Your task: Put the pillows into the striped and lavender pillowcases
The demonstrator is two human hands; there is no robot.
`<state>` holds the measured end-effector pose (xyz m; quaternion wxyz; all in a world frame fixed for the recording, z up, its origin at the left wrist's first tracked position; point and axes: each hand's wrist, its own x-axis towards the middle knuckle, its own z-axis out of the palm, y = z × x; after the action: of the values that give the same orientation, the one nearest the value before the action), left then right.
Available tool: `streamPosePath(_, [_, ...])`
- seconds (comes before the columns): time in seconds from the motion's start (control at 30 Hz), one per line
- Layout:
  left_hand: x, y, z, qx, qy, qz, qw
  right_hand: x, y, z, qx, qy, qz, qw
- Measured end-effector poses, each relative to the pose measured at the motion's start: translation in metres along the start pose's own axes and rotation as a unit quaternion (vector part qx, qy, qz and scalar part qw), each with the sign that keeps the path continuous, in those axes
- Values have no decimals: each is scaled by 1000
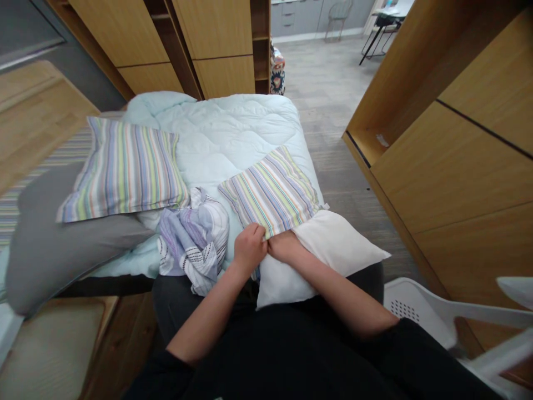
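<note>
My left hand [250, 248] and my right hand [285, 247] sit close together at the open hem of a striped pastel pillowcase [270, 191], pinching its edge. The case covers the far part of a white pillow [337, 244], whose bare end sticks out towards my lap. To the left of my left hand lies a crumpled striped and lilac cloth [194, 239]. A second striped pillow [122, 172] rests further left, on a pale blue quilt [233, 128].
A long grey cushion [54, 255] lies along the bed's left side. Tall wooden wardrobe panels [453, 166] stand to the right, above a white plastic laundry basket [410, 308]. Beyond the bed is a grey floor [333, 94].
</note>
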<state>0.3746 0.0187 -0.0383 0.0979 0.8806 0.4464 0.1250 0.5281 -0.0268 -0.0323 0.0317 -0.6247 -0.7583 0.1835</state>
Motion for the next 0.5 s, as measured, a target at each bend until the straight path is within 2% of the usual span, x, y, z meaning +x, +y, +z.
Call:
streamPosePath(0.07, [-5, -8, 2, -10, 21, -16, 1000, -39, 9, -2, 12, 33, -73, 997])
streamPosePath(0.13, [-13, -19, 5, -18, 29, -30, 999, -83, 35, -6, 38, 96, -112, 988])
streamPosePath(0.17, [-16, -23, 6, -20, 29, -34, 999, -103, 55, -9, 56, 140, -72, 986])
streamPosePath(0.23, [-20, -27, 8, -18, 30, -35, 999, -133, 105, -13, 69, 237, 98, 964])
streamPosePath(0.27, [-19, -26, 9, -17, 32, -31, 999, -141, 131, -13, 67, 252, 180, 949])
streamPosePath(0.3, [-16, -23, 9, -19, 34, -23, 999, -144, 154, -13, 80, 235, 237, 939])
streamPosePath(0.33, [-10, -19, 9, -21, 36, -13, 999, -142, 174, -11, 114, 191, 268, 937])
streamPosePath(0.4, [9, -5, 5, -22, 32, 20, 999, -127, 195, -5, 180, 102, 276, 938])
streamPosePath(0.43, [22, 4, 1, -17, 27, 41, 999, -116, 195, -2, 202, 77, 262, 941])
streamPosePath(0.5, [53, 24, -8, 14, 14, 82, 996, -90, 179, 1, 215, 71, 216, 950])
